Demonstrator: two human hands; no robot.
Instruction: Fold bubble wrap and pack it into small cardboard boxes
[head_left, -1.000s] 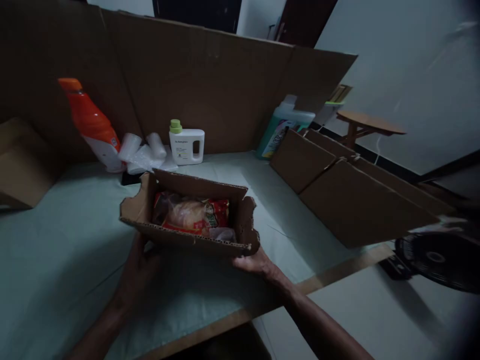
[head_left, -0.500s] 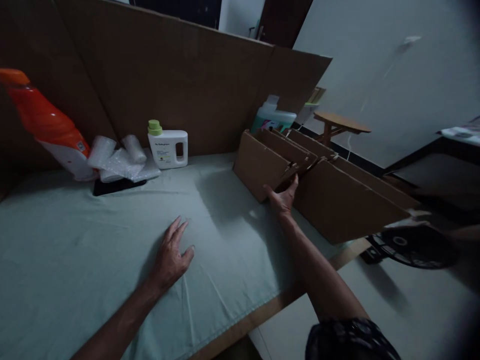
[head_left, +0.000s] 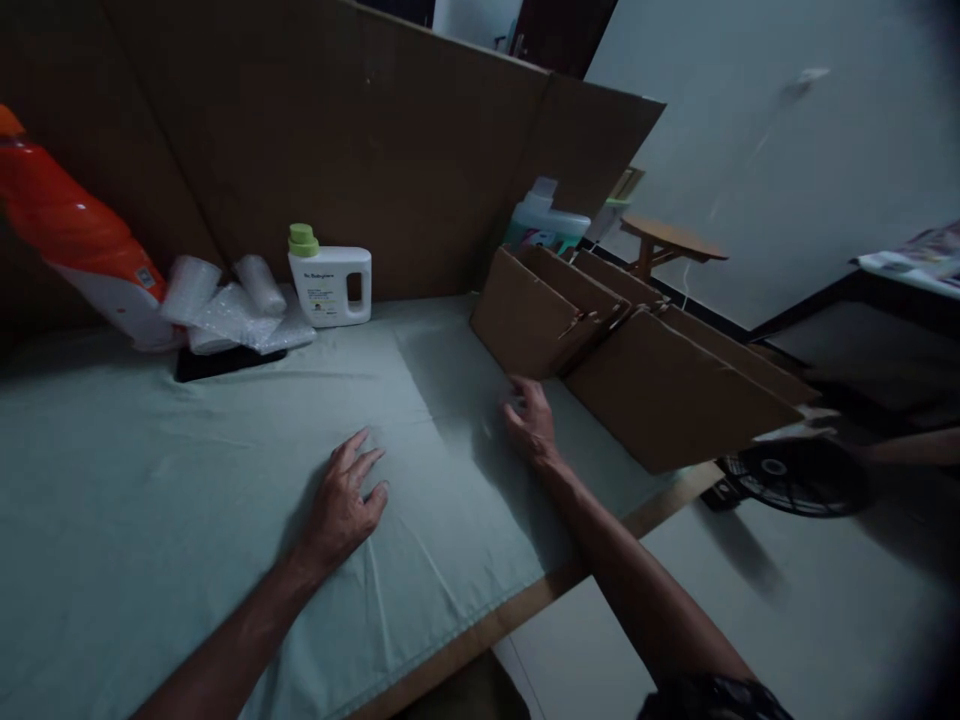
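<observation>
My left hand (head_left: 346,505) rests over the pale green cloth (head_left: 187,520) with its fingers spread and nothing in them. To its right, my right hand (head_left: 531,422) is just in front of the brown cardboard boxes, fingers loosely bent and apart, holding nothing I can see. The smaller cardboard box (head_left: 517,312) stands with its top open; a larger cardboard box (head_left: 675,395) sits beside it toward the table's right edge. Behind the left hand stands a white bottle with a green cap (head_left: 330,288).
At the left, a large orange-and-white bottle (head_left: 90,240) leans beside bubble-wrap rolls (head_left: 240,310) on a flat black object (head_left: 225,363). A tall cardboard panel (head_left: 360,150) lines the back. A teal bottle (head_left: 547,222) stands behind the boxes. A black fan (head_left: 799,475) stands past the table edge.
My right hand has let go of the smaller cardboard box's edge and drawn back left and toward me. My left hand stays nearly in place. The view has shifted slightly.
</observation>
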